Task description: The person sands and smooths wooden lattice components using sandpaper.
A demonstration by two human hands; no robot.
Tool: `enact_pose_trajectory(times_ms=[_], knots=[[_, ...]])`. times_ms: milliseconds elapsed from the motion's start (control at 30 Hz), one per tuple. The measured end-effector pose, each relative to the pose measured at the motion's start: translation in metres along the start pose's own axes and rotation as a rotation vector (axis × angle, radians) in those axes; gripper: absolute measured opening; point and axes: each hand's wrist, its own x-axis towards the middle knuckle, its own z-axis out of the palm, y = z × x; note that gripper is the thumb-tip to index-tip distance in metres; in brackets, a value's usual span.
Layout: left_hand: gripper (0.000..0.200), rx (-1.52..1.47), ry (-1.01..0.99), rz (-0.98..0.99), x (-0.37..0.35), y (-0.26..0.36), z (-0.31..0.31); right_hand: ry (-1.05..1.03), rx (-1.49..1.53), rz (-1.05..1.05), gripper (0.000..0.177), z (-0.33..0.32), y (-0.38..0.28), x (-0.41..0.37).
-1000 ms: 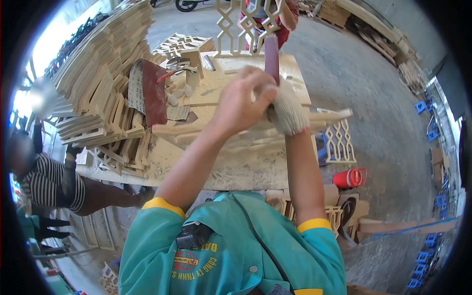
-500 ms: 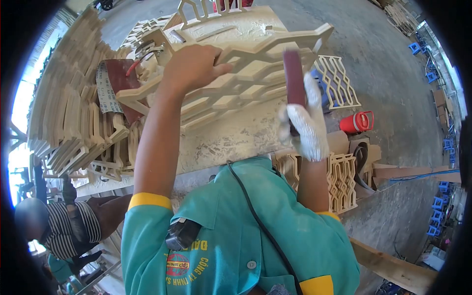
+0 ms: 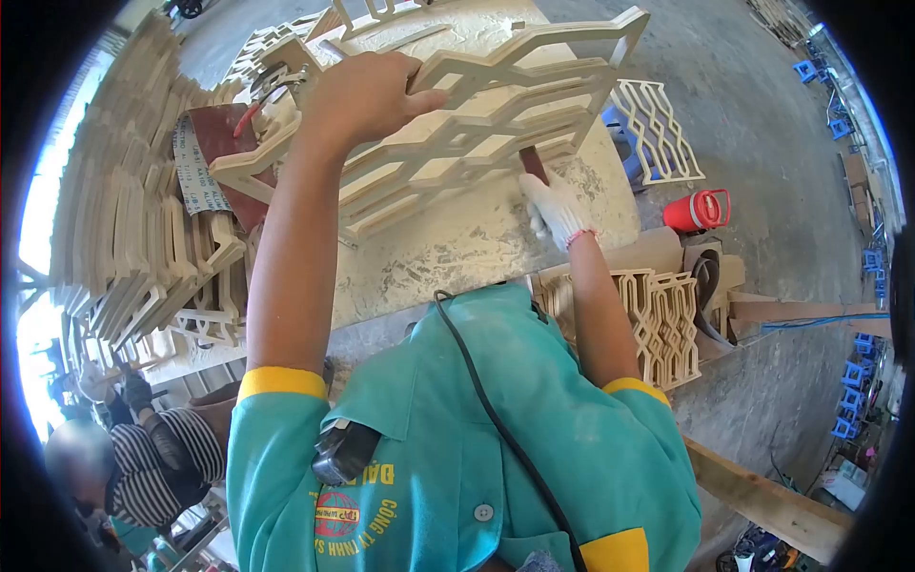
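Observation:
My bare left hand (image 3: 367, 105) is closed round the upper bar of a pale wooden lattice panel (image 3: 496, 129), which it holds tilted up over the dusty worktable (image 3: 419, 272). My right hand (image 3: 555, 208), in a white glove, grips a sanding stick (image 3: 533, 165) faced with dark red sandpaper. The far end of the stick is at the panel's lower right bars, partly hidden behind them. Left of the panel, a sheet of red-brown sandpaper (image 3: 221, 133) hangs over the stacked pieces.
Tall stacks of wooden lattice pieces (image 3: 119, 210) fill the left side. A red-handled clamp (image 3: 250, 116) lies behind my left hand. To the right are a red jug (image 3: 694, 211), a leaning panel (image 3: 660, 133) and more panels (image 3: 658, 319). A person in stripes (image 3: 167, 458) works at lower left.
My right hand has brought the sanding stick down and left, from in front of the panel to its lower right bars. The panel, still in my left hand, appears higher in view.

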Motion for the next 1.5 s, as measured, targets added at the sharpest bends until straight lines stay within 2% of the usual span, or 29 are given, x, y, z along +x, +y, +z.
enact_pose_trajectory(times_ms=[100, 200, 267, 333, 433, 467, 567, 667, 700, 767, 867, 1033, 1133, 1233, 1333, 1433, 1467, 1500], knots=[[0.043, 0.012, 0.011, -0.005, -0.002, 0.002, 0.000, -0.083, -0.355, 0.075, 0.032, 0.009, -0.012, -0.009], [0.043, 0.022, -0.009, -0.008, -0.003, 0.004, -0.001, -0.096, -0.248, 0.096, 0.031, -0.014, -0.016, 0.000], [0.042, 0.021, -0.018, -0.022, 0.001, 0.002, -0.001, -0.104, -0.400, 0.112, 0.033, -0.016, -0.017, 0.002], [0.042, 0.023, 0.012, -0.021, 0.001, 0.001, 0.002, -0.101, -0.348, 0.145, 0.034, -0.015, -0.011, 0.009], [0.042, 0.049, 0.001, -0.018, 0.000, 0.003, 0.002, -0.062, 0.029, 0.234, 0.035, -0.014, 0.016, 0.019], [0.042, 0.062, -0.003, -0.023, 0.000, 0.002, 0.000, -0.115, 0.086, 0.178, 0.034, -0.014, 0.014, 0.011], [0.041, 0.024, 0.042, -0.037, -0.005, 0.005, 0.002, -0.262, -0.050, 0.139, 0.032, -0.012, 0.007, -0.021], [0.041, 0.094, -0.002, -0.049, -0.004, 0.008, -0.002, -0.148, 0.078, 0.053, 0.029, -0.027, 0.011, -0.041], [0.042, 0.062, 0.037, -0.034, -0.005, 0.008, -0.001, -0.101, 0.114, 0.008, 0.028, -0.031, 0.014, -0.045], [0.044, 0.005, 0.104, -0.002, -0.009, 0.006, 0.002, -0.101, 0.106, -0.076, 0.030, -0.035, 0.016, -0.054], [0.043, 0.022, 0.076, 0.014, -0.004, 0.003, 0.005, -0.124, 0.088, -0.119, 0.029, -0.036, 0.014, -0.065], [0.041, 0.037, 0.067, -0.024, -0.013, 0.011, 0.002, -0.133, 0.054, -0.265, 0.044, -0.017, -0.013, -0.080], [0.042, 0.039, 0.037, -0.041, -0.017, 0.016, 0.001, -0.123, -0.030, -0.288, 0.066, -0.007, -0.016, -0.073], [0.042, 0.035, 0.032, -0.052, -0.019, 0.017, 0.000, -0.277, -0.031, -0.341, 0.050, -0.003, -0.006, -0.055], [0.042, 0.035, 0.033, -0.041, -0.019, 0.018, 0.001, -0.225, -0.099, -0.143, 0.030, -0.002, -0.016, -0.046], [0.039, 0.014, 0.068, -0.034, -0.020, 0.017, 0.002, -0.174, -0.109, -0.189, 0.017, 0.011, -0.021, -0.053], [0.038, 0.006, 0.082, -0.030, -0.020, 0.017, 0.003, -0.195, -0.240, -0.354, 0.019, 0.018, -0.007, -0.049], [0.038, 0.012, 0.083, -0.023, -0.019, 0.016, 0.003, -0.169, -0.201, -0.368, 0.021, 0.016, 0.003, -0.040]])
